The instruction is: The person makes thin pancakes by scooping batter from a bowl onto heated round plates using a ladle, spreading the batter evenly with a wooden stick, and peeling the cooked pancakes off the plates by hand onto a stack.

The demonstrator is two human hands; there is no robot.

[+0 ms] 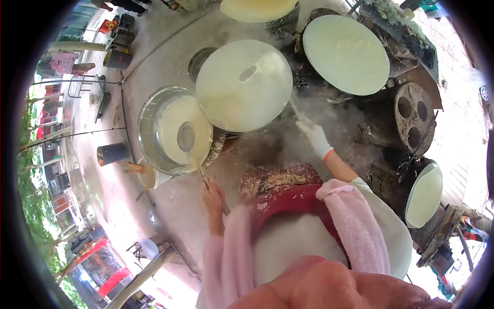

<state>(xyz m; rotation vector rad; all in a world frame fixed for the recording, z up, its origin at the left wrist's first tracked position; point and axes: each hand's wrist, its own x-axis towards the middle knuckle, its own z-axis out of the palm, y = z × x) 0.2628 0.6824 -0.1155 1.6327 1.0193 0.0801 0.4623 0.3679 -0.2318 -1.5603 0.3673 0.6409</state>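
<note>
My left hand point(212, 198) is closed around the handle of a ladle point(186, 137). The ladle's round bowl is over the pale batter point(169, 119) in a large metal basin point(149, 126). My right hand point(313, 135), in a white glove, grips a thin stick point(294, 106) that reaches the rim of the nearest round griddle point(221, 98). A pale layer coats this griddle, with a grey oval patch point(247, 73) near its middle. Steam blurs the space under my right hand.
More round griddles with pale layers stand at the upper right point(346, 54), top point(257, 9) and lower right point(425, 195). A round stove piece with several holes point(414, 116) lies between. A dark bucket point(111, 154) and a pale bucket point(149, 176) stand left.
</note>
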